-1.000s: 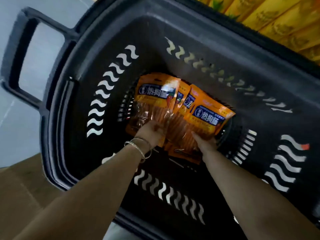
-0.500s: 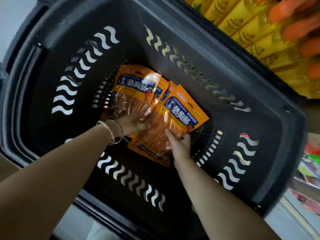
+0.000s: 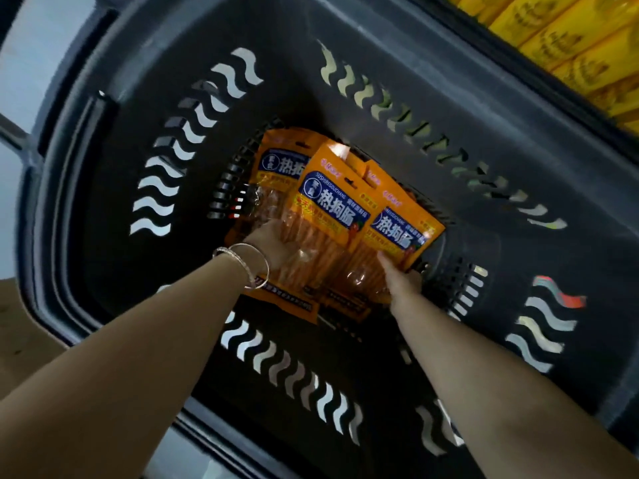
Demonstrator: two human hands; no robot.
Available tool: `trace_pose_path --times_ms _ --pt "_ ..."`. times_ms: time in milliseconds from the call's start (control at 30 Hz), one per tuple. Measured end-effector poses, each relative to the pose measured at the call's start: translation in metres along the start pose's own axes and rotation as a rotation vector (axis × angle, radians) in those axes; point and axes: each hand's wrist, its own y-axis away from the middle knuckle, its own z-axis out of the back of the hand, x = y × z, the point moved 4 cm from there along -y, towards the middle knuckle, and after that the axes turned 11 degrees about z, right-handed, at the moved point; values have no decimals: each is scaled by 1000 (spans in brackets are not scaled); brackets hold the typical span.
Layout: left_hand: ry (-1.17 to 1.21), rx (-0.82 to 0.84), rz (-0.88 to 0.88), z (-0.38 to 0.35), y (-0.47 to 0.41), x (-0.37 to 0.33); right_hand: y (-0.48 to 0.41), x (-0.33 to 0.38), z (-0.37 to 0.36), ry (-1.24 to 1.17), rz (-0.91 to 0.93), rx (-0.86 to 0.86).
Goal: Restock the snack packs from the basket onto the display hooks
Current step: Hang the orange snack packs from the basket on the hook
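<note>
Several orange snack packs point(image 3: 332, 216) with blue labels lie fanned out at the bottom of a black plastic basket point(image 3: 432, 91). My left hand point(image 3: 273, 247), with bracelets at the wrist, grips the lower part of the left packs. My right hand point(image 3: 401, 278) holds the lower edge of the rightmost pack point(image 3: 404, 229), its fingers partly tucked under the pack. The front packs are tilted up off the basket floor. No display hooks are in view.
The basket walls have wavy cut-outs point(image 3: 159, 188) and rise all around my arms. Yellow boxed goods point(image 3: 570, 39) fill a shelf at the top right. Pale floor point(image 3: 31, 39) shows at the left, beyond the basket rim.
Both hands have gathered the packs closer together and tipped the front ones upward. The view has swung back to the left, so less of the yellow shelf shows.
</note>
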Motion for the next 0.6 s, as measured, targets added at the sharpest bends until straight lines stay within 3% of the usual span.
trace_pose_path --times_ms 300,600 --pt "243 69 4 -14 18 23 11 -23 11 -129 138 -73" --pt "315 21 -105 24 71 -22 63 26 48 -249 321 -45"
